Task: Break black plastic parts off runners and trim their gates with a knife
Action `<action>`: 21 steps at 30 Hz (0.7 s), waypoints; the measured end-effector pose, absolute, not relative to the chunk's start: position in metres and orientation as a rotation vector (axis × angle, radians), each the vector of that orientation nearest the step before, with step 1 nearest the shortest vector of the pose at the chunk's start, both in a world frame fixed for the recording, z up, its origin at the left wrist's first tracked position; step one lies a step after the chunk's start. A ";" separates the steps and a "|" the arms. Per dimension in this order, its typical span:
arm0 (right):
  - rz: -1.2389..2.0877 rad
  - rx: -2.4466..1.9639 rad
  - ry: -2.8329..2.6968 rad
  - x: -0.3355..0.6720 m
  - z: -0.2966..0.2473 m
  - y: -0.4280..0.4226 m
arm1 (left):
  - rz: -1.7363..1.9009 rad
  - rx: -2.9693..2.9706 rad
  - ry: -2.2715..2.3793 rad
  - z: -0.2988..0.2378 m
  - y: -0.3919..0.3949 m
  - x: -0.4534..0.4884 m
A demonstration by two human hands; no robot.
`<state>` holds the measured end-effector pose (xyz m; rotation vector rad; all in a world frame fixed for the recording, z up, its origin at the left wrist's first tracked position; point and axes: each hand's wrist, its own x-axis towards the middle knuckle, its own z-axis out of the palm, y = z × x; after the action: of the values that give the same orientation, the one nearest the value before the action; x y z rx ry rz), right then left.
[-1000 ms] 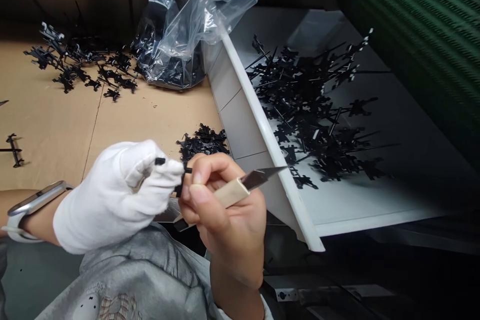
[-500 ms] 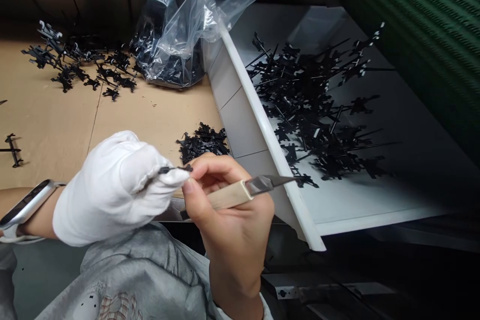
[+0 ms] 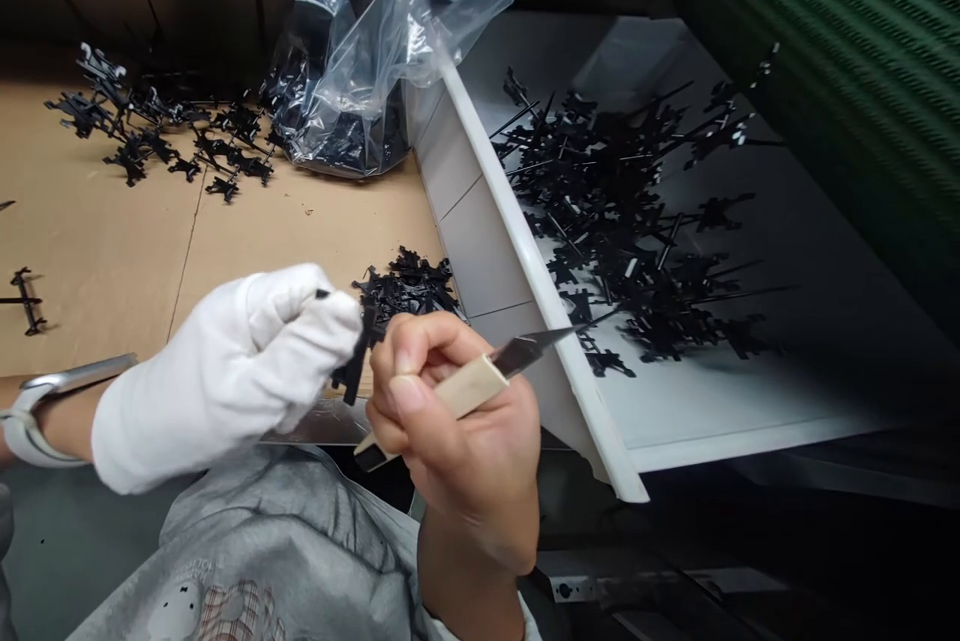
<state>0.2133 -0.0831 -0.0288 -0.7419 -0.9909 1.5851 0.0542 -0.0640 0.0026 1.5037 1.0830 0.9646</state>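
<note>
My left hand [image 3: 232,376], in a white glove, is closed and pinches a small black plastic part [image 3: 355,361] between thumb and fingers. The part hangs tilted just left of my right hand [image 3: 457,441]. That bare hand is closed round a craft knife [image 3: 480,376] with a pale handle, its blade pointing right toward the white tray's rim [image 3: 525,251]. The knife blade is apart from the part. A watch sits on my left wrist.
The white tray holds a heap of black sprue frames [image 3: 630,211]. A small pile of black parts [image 3: 405,286] lies on the cardboard [image 3: 112,251] beside the tray. More black frames [image 3: 165,136] and a clear plastic bag [image 3: 375,71] lie at the back.
The black part has turned from lying level between my fingertips to hanging tilted downward. My right hand shifted slightly and the knife blade tipped up a little.
</note>
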 end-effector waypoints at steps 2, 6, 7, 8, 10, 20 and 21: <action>1.499 -0.801 -1.023 0.216 -0.031 -0.084 | 0.885 1.388 1.005 0.002 -0.063 0.050; 1.434 -0.767 -1.104 0.221 -0.038 -0.089 | 0.775 1.341 0.946 0.001 -0.062 0.046; 1.443 -0.740 -1.129 0.221 -0.040 -0.090 | 0.759 1.329 0.926 0.001 -0.061 0.046; 1.451 -0.713 -1.151 0.221 -0.041 -0.091 | 0.742 1.317 0.901 0.001 -0.061 0.047; 1.462 -0.691 -1.178 0.220 -0.042 -0.093 | 0.715 1.311 0.847 -0.001 -0.060 0.047; 1.503 -0.684 -1.139 0.216 -0.037 -0.091 | 0.706 1.166 0.668 -0.005 -0.055 0.047; 1.503 -0.671 -1.126 0.215 -0.036 -0.090 | 0.683 1.124 0.660 -0.005 -0.055 0.046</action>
<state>0.2150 -0.0896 -0.0357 -0.6706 -1.1256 1.5027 0.0464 -0.0553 -0.0053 1.1239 0.6597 0.6831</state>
